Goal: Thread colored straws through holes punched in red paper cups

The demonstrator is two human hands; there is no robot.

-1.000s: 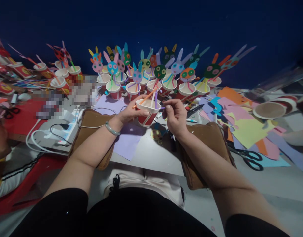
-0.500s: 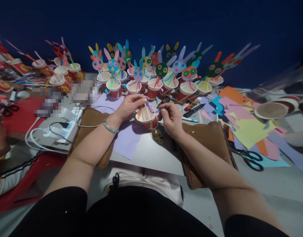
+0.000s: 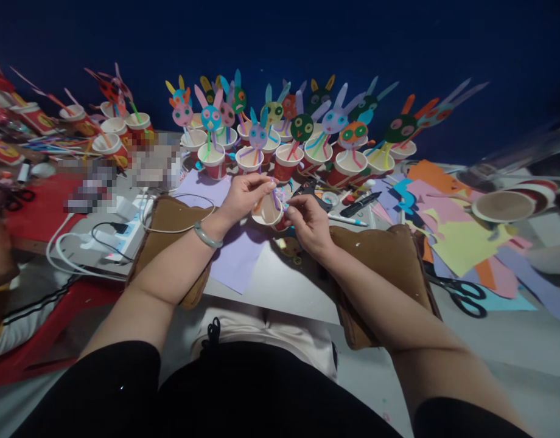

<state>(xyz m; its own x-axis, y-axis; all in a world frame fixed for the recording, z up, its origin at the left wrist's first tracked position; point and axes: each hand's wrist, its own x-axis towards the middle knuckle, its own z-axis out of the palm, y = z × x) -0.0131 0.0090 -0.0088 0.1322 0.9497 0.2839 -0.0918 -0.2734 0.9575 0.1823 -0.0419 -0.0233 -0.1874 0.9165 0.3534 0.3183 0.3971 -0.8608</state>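
A red-and-white paper cup is tilted between my hands, its open mouth facing me. My left hand pinches the top of a purple straw above the rim; a pale bracelet circles that wrist. The straw bends down toward the cup's right side, where the closed fingertips of my right hand grip its lower end. An orange strip shows inside the cup below my left fingers. Beneath the cup lies a small round yellowish paper piece, partly in shadow.
Several cups with paper rabbit heads stand behind my hands. Two brown cushions flank the work spot. Black scissors and coloured paper scraps lie right; a power strip with white cables lies left.
The cup has shifted slightly left and tipped further. My right hand has moved left, closer to the cup, while my left hand keeps pinching near the straw's top.
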